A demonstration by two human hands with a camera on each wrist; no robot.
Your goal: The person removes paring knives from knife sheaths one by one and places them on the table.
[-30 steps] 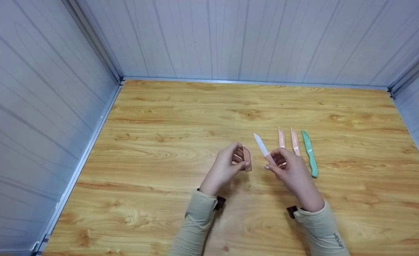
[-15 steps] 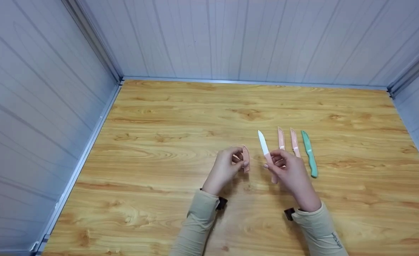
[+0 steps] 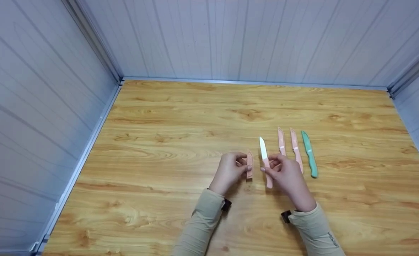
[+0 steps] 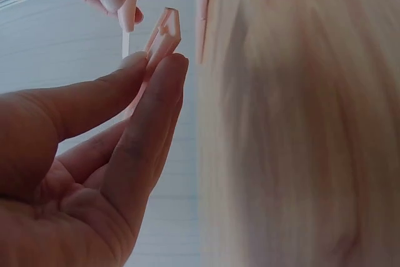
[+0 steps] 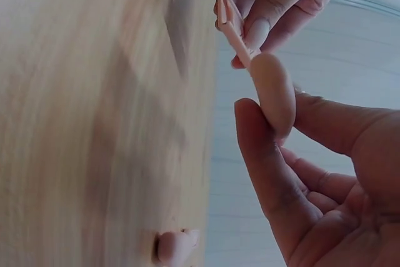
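Observation:
My left hand point(image 3: 230, 170) pinches a pink knife sheath point(image 3: 250, 165) between thumb and fingers. In the left wrist view the open end of the sheath point(image 4: 165, 32) shows, with a hollow inside. Just to the right, my right hand point(image 3: 287, 174) grips a small knife point(image 3: 263, 147) by its pink handle, the bare white blade pointing away from me. Sheath and knife are held apart, nearly side by side. The right wrist view shows the rounded butt of the knife handle point(image 5: 273, 95) between thumb and fingers.
Right of my hands lie two sheathed pink knives, the nearer one point(image 3: 281, 138) partly behind my right fingers and the other point(image 3: 294, 142) beside it. A sheathed green knife point(image 3: 309, 153) lies furthest right. Pale panel walls point(image 3: 230, 39) enclose the wooden table point(image 3: 166, 117).
Both hands have come slightly toward me. The knife has turned more upright in view, closer to parallel with the sheath, and its handle now shows fully below my right fingers.

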